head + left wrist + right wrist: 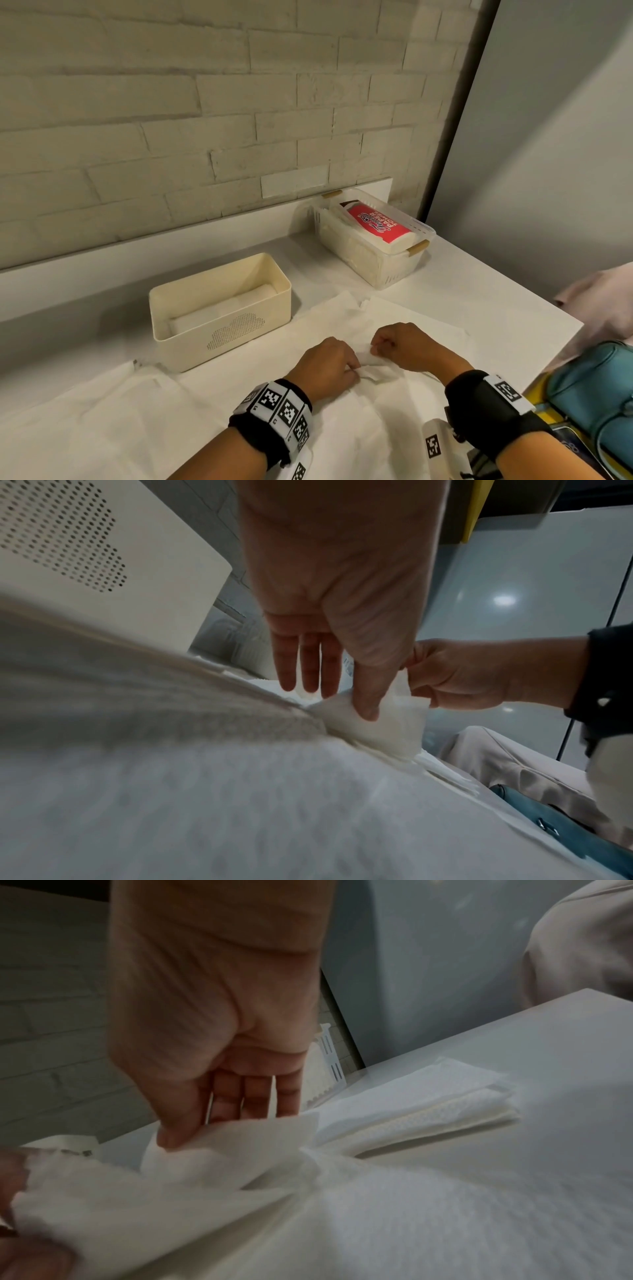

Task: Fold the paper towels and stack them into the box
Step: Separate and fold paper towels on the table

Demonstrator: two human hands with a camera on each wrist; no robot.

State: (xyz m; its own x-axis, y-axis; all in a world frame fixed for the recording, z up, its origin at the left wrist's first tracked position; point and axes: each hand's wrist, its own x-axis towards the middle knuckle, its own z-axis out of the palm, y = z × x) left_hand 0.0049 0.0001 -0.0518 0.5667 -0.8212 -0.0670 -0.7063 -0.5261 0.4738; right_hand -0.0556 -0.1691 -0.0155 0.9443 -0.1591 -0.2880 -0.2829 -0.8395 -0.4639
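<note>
White paper towels (pixel 342 421) lie spread over the near part of the white counter (pixel 479 294). Both hands meet at a raised corner of one towel (pixel 375 368). My left hand (pixel 329 366) pinches that corner (pixel 380 723) with thumb and finger, its other fingers (pixel 308 664) straight. My right hand (pixel 400 346) pinches the same towel (pixel 232 1148) close by. The cream box (pixel 219 311) stands behind and to the left, with folded towels (pixel 222 310) lying on its bottom. More folded towels (pixel 428 1110) lie beyond the right hand.
A clear bin (pixel 373 240) with a red-wrapped paper towel roll (pixel 376 222) stands at the back right by the brick wall. A teal bag (pixel 596 397) sits off the counter's right edge. The counter's edge runs diagonally on the right.
</note>
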